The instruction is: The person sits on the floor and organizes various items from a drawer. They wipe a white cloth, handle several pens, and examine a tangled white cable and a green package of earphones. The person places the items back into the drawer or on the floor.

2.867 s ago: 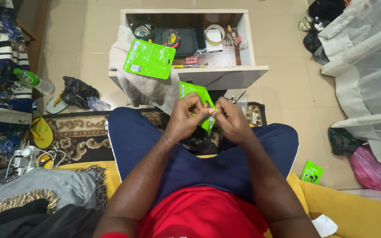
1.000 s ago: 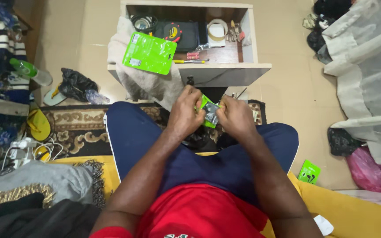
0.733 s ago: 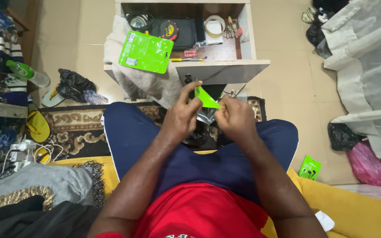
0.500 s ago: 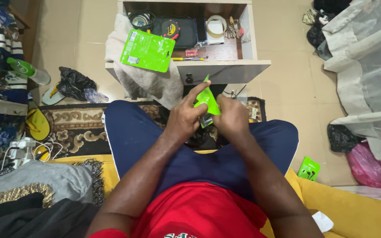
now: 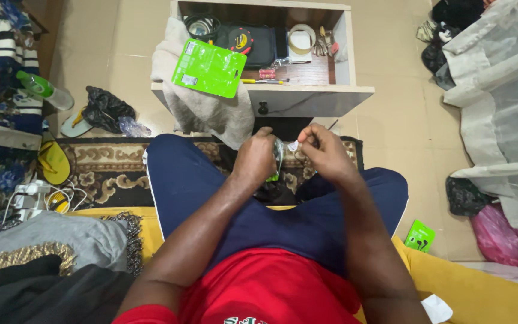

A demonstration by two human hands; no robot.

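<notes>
above the lap, just before an open drawer (image 5: 307, 99), the left hand (image 5: 256, 161) is closed around a small green pouch (image 5: 277, 161) with a silvery inside, while the right hand (image 5: 325, 150) pinches a small white piece (image 5: 293, 146) beside it. another green packet (image 5: 208, 68) lies on a towel (image 5: 208, 117) draped over the drawer.

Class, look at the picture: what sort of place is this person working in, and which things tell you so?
Most likely a room in a home: a patterned rug on a tiled floor, slippers lying about, and an open drawer of odds and ends.
</notes>
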